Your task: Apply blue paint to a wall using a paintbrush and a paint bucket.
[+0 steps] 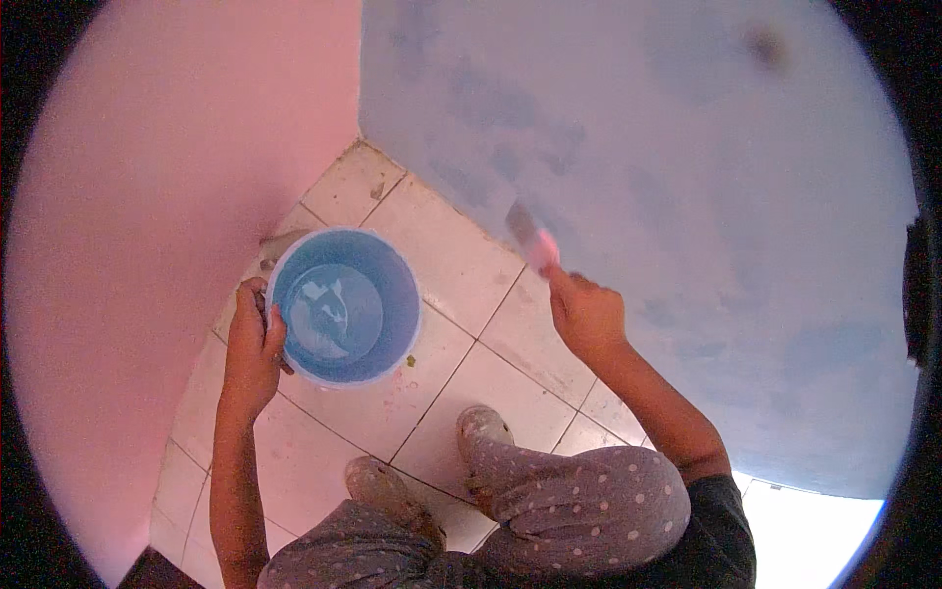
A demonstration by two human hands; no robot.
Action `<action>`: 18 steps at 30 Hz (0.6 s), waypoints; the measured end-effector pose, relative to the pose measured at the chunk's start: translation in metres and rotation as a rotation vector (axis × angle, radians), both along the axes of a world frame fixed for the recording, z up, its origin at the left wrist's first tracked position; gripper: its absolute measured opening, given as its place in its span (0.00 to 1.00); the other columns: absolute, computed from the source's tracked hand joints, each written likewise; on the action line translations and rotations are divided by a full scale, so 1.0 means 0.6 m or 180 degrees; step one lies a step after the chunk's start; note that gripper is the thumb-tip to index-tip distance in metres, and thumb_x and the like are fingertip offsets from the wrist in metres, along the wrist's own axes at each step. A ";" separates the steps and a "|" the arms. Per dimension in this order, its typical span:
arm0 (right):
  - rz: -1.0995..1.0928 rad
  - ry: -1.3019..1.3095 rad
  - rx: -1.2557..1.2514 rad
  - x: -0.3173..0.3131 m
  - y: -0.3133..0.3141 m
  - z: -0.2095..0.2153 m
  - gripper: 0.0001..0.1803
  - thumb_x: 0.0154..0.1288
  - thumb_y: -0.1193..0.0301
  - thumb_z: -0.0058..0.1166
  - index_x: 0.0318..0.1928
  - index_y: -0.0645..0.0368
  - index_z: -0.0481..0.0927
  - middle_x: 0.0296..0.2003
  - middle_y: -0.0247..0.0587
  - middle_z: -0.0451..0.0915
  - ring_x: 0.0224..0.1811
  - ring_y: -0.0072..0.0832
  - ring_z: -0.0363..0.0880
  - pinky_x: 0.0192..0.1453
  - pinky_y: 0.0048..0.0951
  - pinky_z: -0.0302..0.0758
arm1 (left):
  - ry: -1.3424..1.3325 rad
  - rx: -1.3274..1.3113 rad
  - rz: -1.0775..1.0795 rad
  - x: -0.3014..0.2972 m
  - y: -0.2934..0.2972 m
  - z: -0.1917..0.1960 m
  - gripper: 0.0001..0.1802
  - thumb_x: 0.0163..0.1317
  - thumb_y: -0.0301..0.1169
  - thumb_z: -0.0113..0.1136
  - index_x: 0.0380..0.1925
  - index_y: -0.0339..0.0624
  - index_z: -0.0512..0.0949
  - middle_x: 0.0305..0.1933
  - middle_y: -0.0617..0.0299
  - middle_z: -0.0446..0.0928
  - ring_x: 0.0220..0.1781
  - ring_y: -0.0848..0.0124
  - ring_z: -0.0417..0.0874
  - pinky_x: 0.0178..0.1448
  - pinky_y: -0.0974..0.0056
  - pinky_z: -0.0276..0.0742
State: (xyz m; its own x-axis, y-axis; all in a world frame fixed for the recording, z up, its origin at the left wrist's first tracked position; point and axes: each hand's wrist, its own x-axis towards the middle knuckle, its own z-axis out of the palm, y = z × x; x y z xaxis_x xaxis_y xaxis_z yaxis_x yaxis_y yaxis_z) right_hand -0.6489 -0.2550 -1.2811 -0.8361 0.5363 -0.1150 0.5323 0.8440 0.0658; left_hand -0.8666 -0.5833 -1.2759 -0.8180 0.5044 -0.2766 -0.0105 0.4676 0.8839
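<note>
Left hand (257, 334) grips the left side of the blue bucket (397, 299), thumb at the rim, fingers curled outside. Right hand (587, 312) is closed round the pink handle of a flat-bladed scraper (535, 239), blade pointing far and left. Scraper is blurred; can't tell if the blade touches the blue-grey wall (667, 177) or sits just off it.

Bucket is on the left, over the tiled floor (442, 388), near the pink wall (177, 216). Can't tell if its base rests on the tiles or hangs clear. Glossy patch at the bottom, probably liquid, depth unclear.

Risks, my read:
- Tilt: one-sided hold. If the base is off the floor, weight could roll the bucket right and slop the contents.
- Knuckles: left hand sits between bucket and pink wall; a shove left could pinch or scuff it.
- Gouge: too steep a blade angle or a corner digging in could score the blue-grey wall, which has uneven darker patches.
- Slip: the shoes (483, 432) are just near of the bucket. Spill on tile would cost footing.
- Drips: anything loaded on the blade could drop on the floor, since the bucket isn't under it.
</note>
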 end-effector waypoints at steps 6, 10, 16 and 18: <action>-0.0737 0.0157 -0.0261 0.038 -0.007 0.069 0.22 0.60 0.72 0.51 0.57 0.49 0.69 0.27 0.53 0.79 0.32 0.54 0.79 0.34 0.55 0.72 | 0.0692 -0.0250 -0.0325 -0.027 0.008 0.073 0.14 0.69 0.29 0.47 0.51 0.35 0.65 0.40 0.50 0.72 0.26 0.68 0.78 0.19 0.66 0.74; -0.0728 0.0239 -0.0548 0.087 0.017 0.185 0.24 0.59 0.70 0.54 0.57 0.52 0.67 0.29 0.57 0.80 0.35 0.58 0.79 0.37 0.57 0.72 | 0.1052 -0.0174 -0.0635 -0.086 0.013 0.170 0.13 0.67 0.28 0.48 0.49 0.35 0.65 0.37 0.51 0.72 0.29 0.67 0.79 0.20 0.64 0.74; -0.1019 0.0351 -0.1042 0.060 0.011 0.369 0.18 0.55 0.73 0.56 0.45 0.57 0.66 0.26 0.58 0.78 0.31 0.58 0.78 0.34 0.52 0.74 | 0.1176 0.0101 -0.0690 -0.109 0.055 0.329 0.12 0.66 0.26 0.50 0.48 0.35 0.65 0.35 0.51 0.70 0.35 0.63 0.76 0.34 0.59 0.76; -0.1161 0.0663 -0.1393 0.054 -0.008 0.438 0.16 0.51 0.75 0.56 0.40 0.58 0.66 0.22 0.55 0.76 0.25 0.52 0.77 0.31 0.43 0.73 | 0.0694 0.0433 -0.0386 -0.108 0.061 0.357 0.12 0.66 0.26 0.50 0.48 0.35 0.65 0.34 0.51 0.69 0.33 0.64 0.73 0.37 0.58 0.76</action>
